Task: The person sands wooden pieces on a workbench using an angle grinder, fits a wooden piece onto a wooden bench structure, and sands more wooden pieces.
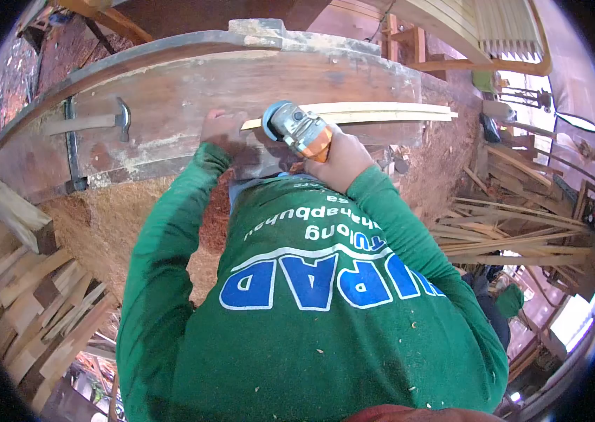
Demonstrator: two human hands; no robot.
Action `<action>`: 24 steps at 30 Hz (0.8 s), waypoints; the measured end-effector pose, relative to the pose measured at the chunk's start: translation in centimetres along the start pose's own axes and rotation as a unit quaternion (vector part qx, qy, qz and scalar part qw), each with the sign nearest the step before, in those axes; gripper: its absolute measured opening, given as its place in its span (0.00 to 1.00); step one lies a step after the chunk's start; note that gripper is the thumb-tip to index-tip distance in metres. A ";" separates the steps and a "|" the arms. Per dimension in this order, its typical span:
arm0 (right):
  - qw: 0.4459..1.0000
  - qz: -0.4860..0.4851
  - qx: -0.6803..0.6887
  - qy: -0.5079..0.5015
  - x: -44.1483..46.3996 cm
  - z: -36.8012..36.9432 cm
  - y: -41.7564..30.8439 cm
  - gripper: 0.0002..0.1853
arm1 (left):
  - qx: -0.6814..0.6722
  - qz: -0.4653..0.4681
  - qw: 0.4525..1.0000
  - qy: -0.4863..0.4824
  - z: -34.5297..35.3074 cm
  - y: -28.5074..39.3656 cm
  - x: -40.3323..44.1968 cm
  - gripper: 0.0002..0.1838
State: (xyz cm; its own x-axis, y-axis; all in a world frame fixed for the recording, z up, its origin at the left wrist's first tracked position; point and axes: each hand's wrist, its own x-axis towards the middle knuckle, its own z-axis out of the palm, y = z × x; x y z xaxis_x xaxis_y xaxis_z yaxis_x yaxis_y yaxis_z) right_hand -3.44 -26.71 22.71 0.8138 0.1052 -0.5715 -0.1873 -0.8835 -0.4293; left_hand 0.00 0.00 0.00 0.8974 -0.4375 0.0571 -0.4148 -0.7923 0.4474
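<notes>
My right hand (341, 160) is wrapped round the orange and grey body of an angle grinder (302, 131). The grinder's round disc faces left, close against the left end of some thin pale wood strips (382, 111) lying on the wooden workbench (171, 91). Just left of the disc, my left hand (225, 131) is closed at the end of the strips; its fingers are partly blurred. A hammer (123, 119) with a pale wooden handle rests farther left on the bench.
Stacked wood pieces (37, 302) fill the lower left, beside a thick beam (16, 204). Many loose strips (515, 232) are piled at the right. Wooden slats (501, 28) stand at the upper right. Part of another person (498, 306) shows at lower right.
</notes>
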 end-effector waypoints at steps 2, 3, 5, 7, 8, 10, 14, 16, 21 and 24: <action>0.999 0.021 -0.014 0.031 -0.5 -0.7 0.5 0.31 | -0.048 0.026 0.997 0.059 1.5 1.0 1.2 0.08; 0.999 0.024 -0.003 0.027 -1.0 -0.9 1.0 0.31 | -0.045 0.026 0.997 0.056 0.9 1.7 0.5 0.08; 0.999 0.025 0.012 0.031 -1.3 -1.0 1.4 0.31 | -0.036 0.029 0.997 0.066 -0.8 1.9 -0.1 0.09; 0.997 0.045 0.037 0.050 -1.4 -1.1 2.8 0.32 | -0.011 0.019 1.000 0.012 -2.0 0.6 -0.2 0.10; 0.996 0.046 0.047 0.065 -1.5 -0.9 4.5 0.32 | -0.003 0.012 1.000 -0.013 -2.0 0.5 -0.3 0.11; 0.993 0.067 0.042 0.083 -2.0 -1.8 6.1 0.32 | -0.017 0.006 1.000 -0.009 -2.9 1.3 0.0 0.12; 0.985 0.082 0.093 0.122 -2.4 -3.3 10.9 0.31 | 0.019 0.046 0.997 0.065 -2.6 0.8 -0.8 0.15; 0.982 0.082 0.104 0.136 -2.4 -4.1 14.0 0.30 | 0.047 -0.016 0.999 -0.009 -3.5 1.7 -0.2 0.16; 0.970 0.089 0.160 0.158 -3.1 -7.5 20.8 0.30 | 0.051 -0.044 0.998 -0.018 -2.6 1.7 -0.2 0.15; 0.971 0.136 0.121 0.157 -3.6 -9.9 24.8 0.29 | 0.066 -0.039 0.995 -0.061 -3.2 1.3 -0.1 0.13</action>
State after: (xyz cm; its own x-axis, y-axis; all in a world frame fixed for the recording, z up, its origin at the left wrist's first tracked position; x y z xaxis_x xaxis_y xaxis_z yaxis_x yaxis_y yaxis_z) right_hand -5.63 -53.54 21.03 0.8367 -0.2944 -0.4618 -0.5114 -0.7215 -0.4667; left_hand -0.15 0.38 3.41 0.9058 -0.4151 -0.0848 -0.3687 -0.8710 0.3247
